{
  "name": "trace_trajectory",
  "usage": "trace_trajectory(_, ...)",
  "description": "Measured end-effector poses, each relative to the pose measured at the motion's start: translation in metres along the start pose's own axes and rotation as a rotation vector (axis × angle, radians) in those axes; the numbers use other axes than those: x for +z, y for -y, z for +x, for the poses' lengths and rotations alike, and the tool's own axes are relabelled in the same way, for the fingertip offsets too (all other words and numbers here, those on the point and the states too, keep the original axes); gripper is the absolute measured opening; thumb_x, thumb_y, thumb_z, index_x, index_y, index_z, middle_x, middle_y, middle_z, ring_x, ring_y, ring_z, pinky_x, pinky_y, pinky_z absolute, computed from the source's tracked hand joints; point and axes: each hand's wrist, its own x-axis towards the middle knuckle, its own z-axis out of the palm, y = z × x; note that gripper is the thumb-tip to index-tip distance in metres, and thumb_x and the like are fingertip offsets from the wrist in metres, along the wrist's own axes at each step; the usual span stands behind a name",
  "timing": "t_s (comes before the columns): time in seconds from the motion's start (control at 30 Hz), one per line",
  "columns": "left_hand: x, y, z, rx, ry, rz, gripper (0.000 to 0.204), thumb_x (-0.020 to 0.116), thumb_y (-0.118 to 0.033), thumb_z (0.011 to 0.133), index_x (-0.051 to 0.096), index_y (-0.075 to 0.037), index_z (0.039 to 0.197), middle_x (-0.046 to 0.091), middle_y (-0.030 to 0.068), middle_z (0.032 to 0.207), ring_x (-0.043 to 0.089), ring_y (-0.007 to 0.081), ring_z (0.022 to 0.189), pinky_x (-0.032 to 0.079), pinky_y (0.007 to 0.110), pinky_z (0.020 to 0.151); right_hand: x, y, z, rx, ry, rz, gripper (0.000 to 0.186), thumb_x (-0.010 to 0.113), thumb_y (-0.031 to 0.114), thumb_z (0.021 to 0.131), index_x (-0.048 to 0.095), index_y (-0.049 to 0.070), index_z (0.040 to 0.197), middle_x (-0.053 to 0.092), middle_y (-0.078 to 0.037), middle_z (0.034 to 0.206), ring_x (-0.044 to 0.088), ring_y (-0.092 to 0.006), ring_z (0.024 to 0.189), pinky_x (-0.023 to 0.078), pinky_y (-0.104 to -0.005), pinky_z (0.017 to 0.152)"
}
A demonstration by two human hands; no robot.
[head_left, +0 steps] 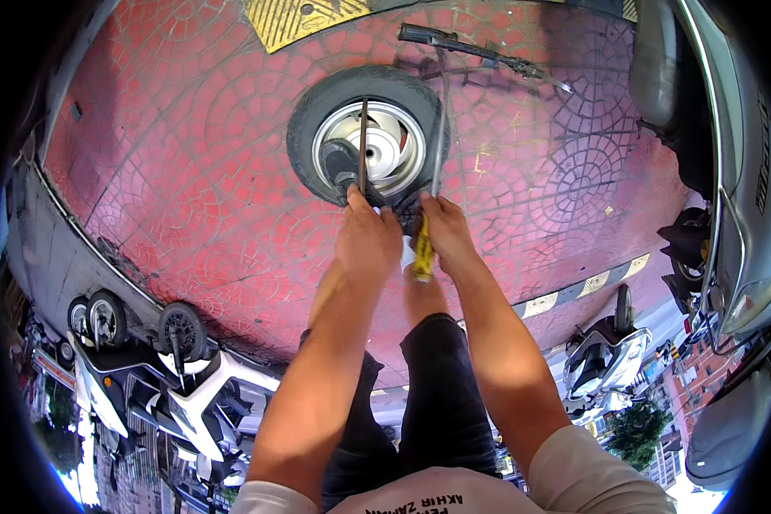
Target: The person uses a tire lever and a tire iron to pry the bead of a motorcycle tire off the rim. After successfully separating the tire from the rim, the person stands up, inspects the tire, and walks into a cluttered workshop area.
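A scooter wheel with a black tire (308, 111) and silver rim (411, 137) lies flat on red paving. My left hand (368, 236) is closed around the near end of a flat, brown metal tire lever (364, 137), which runs across the rim to its far edge. In my right hand (445, 230), also closed, is a long grey metal rod (444, 120) reaching along the tire's right side. A yellow handle (422, 248) shows below that hand, in line with the rod. My black shoe (338, 161) presses on the wheel's left side.
A long tool with a black grip (420, 34) lies beyond the wheel at the right. A yellow ribbed plate (304, 17) is at the far edge. White scooters (201, 411) stand at lower left, another (604, 368) at lower right. A grey vehicle (750, 214) borders the right side.
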Motion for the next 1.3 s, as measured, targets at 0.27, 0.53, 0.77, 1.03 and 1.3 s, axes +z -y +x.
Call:
trace_trajectory(0.27, 0.039, 0.009, 0.068, -0.09, 0.237, 0.187, 0.037, 0.054, -0.023, 0.101, 0.057, 0.004, 0.125, 0.073, 0.0323, 0.117, 0.071, 0.0469, 0.114, 0.055, 0.054, 0.1, -0.101, -0.011, -0.136, -0.193, 0.008, 0.061, 0.056, 0.068, 0.013, 0.102, 0.049, 0.008, 0.154, 0.067, -0.007, 0.102, 0.063, -0.0111, 0.075, 0.051, -0.0278, 0.062)
trace_trajectory(0.53, 0.059, 0.038, 0.082, 0.009, 0.28, 0.338, 0.044, 0.059, -0.021, 0.098, 0.05, 0.007, 0.13, 0.07, 0.0333, 0.124, 0.07, 0.0452, 0.119, 0.055, 0.051, 0.103, -0.133, -0.032, -0.135, -0.496, -0.142, -0.331, 0.059, 0.074, 0.004, 0.095, 0.053, 0.0, 0.15, 0.074, -0.018, 0.124, 0.071, -0.023, 0.114, 0.054, -0.0361, 0.1)
trace_trajectory(0.77, 0.097, 0.079, 0.107, 0.038, 0.267, 0.53, 0.041, 0.055, -0.021, 0.1, 0.046, 0.006, 0.13, 0.069, 0.0321, 0.126, 0.073, 0.0458, 0.112, 0.057, 0.051, 0.098, -0.139, -0.032, -0.082, -0.485, -0.2, -0.299, 0.05, 0.077, 0.002, 0.09, 0.065, -0.003, 0.139, 0.075, -0.016, 0.117, 0.072, -0.0222, 0.101, 0.057, -0.0335, 0.091)
trace_trajectory(1.03, 0.155, 0.118, 0.155, 0.611, -0.281, 0.282, 0.089, 0.07, -0.043, 0.094, 0.034, 0.01, 0.156, 0.026, 0.0323, 0.168, 0.026, 0.0487, 0.156, 0.025, 0.055, 0.128, -0.18, -0.004, -0.057, -0.43, -0.138, -0.441, 0.041, 0.078, 0.007, 0.091, 0.072, -0.001, 0.13, 0.074, -0.01, 0.103, 0.066, -0.0134, 0.078, 0.054, -0.0276, 0.068)
trace_trajectory(1.3, 0.187, 0.141, 0.176, 0.678, -0.468, 0.223, 0.111, 0.074, -0.057, 0.085, 0.025, 0.004, 0.163, 0.02, 0.0276, 0.171, 0.018, 0.0473, 0.158, 0.018, 0.06, 0.125, -0.278, 0.064, 0.056, -0.817, -0.045, 0.873, 0.043, 0.066, 0.037, 0.106, 0.05, 0.013, 0.073, 0.046, -0.001, 0.07, 0.045, -0.0179, 0.068, 0.048, -0.0402, 0.086)
